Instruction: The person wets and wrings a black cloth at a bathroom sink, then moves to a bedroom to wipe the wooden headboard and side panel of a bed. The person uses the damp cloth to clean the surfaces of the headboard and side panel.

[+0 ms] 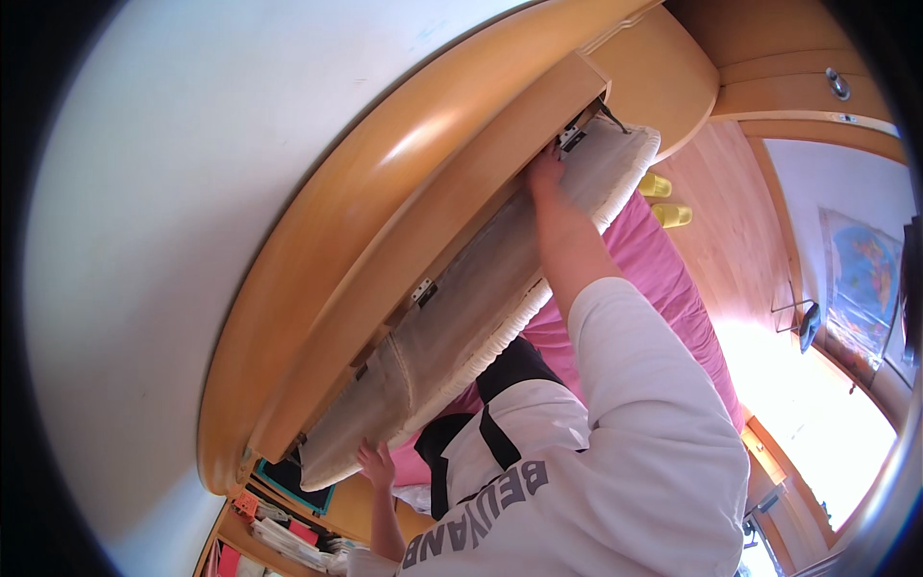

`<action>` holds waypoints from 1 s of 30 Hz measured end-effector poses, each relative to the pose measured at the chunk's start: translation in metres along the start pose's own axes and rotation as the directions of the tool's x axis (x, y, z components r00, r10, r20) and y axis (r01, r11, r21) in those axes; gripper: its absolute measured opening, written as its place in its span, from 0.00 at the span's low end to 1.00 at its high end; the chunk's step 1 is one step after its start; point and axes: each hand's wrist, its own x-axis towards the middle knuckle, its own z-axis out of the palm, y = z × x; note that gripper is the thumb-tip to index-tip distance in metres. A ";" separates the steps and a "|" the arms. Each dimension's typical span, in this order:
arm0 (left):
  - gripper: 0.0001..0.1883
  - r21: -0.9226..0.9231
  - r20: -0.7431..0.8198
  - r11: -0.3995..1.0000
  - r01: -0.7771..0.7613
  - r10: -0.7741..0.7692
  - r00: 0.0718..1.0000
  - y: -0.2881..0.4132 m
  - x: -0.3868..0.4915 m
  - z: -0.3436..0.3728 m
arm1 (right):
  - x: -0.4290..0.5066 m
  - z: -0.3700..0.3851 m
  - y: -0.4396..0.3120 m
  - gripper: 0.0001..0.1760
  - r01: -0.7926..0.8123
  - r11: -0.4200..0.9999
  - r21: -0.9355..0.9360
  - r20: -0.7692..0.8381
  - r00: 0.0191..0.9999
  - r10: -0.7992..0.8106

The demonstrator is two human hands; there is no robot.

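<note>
A wooden headboard (433,195) runs diagonally against the wall, with a long panel (461,288) hinged out from it and covered at its edge by gathered pale fabric. My right hand (548,169) reaches to the gap between panel and headboard, beside a metal hinge (572,138); its fingertips are partly hidden. Near the panel's lower left end, my left hand (376,461) has its fingers apart, at the fabric edge; whether it touches is unclear. Another hinge (424,290) shows midway along. A dark strap (613,115) spans the panel's upper right corner.
Pink bedding (670,288) lies under and beside me. Yellow slippers (672,215) rest on the wooden floor (735,231). A shelf with papers (288,541) stands at lower left. A door handle (838,84) is at upper right, and a map (862,267) hangs on the wall.
</note>
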 end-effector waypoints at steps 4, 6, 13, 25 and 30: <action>0.36 -0.027 0.028 1.000 0.014 -0.013 1.000 0.006 0.012 -0.001 | -0.001 0.000 -0.008 0.31 -0.146 0.985 -0.097 0.105 0.982 0.156; 0.36 0.004 0.023 0.999 0.032 -0.032 0.999 0.008 0.013 0.000 | -0.022 0.004 -0.031 0.31 -0.148 0.968 -0.203 0.165 0.969 0.182; 0.36 -0.035 0.029 0.999 0.017 -0.016 0.999 0.017 0.020 -0.005 | -0.165 0.033 -0.117 0.34 0.060 0.962 -0.267 0.478 0.875 0.078; 0.39 -0.087 0.002 0.994 0.073 -0.073 0.997 0.012 0.014 0.010 | -0.259 -0.095 -0.098 0.20 0.651 0.636 0.414 0.568 0.362 -0.740; 0.38 -0.127 -0.062 0.987 0.102 -0.110 0.992 0.021 0.006 0.013 | -0.173 -0.225 0.037 0.15 0.117 0.552 0.826 0.269 0.778 -0.568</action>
